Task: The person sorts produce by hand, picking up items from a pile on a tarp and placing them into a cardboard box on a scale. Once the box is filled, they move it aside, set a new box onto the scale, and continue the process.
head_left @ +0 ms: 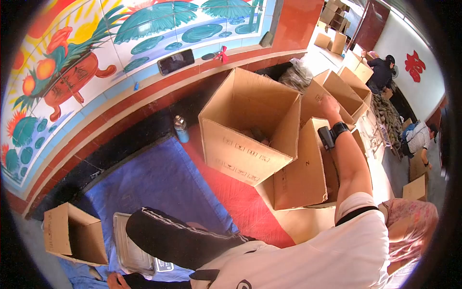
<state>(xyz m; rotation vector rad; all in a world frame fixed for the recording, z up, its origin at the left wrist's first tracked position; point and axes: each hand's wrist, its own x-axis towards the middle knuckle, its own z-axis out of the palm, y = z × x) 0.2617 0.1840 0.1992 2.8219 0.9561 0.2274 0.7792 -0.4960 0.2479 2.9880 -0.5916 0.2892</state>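
Observation:
My right hand, with a black device strapped at the wrist, reaches out to a cardboard box. Its fingers are curled against the box's upper edge. Below that arm stands another open box marked with a 2. Beside it, a tall open carton tilts and has some dark items at its bottom. My left hand is at the lower edge of the view, beside my dark-clothed leg. It is partly cut off, and I cannot make out its grip. Near it lies a clear plastic container.
A small open box stands on the blue sheet. A bottle stands by the wall, and a phone rests on the ledge. Other people work at the right, beside a heap of brownish items.

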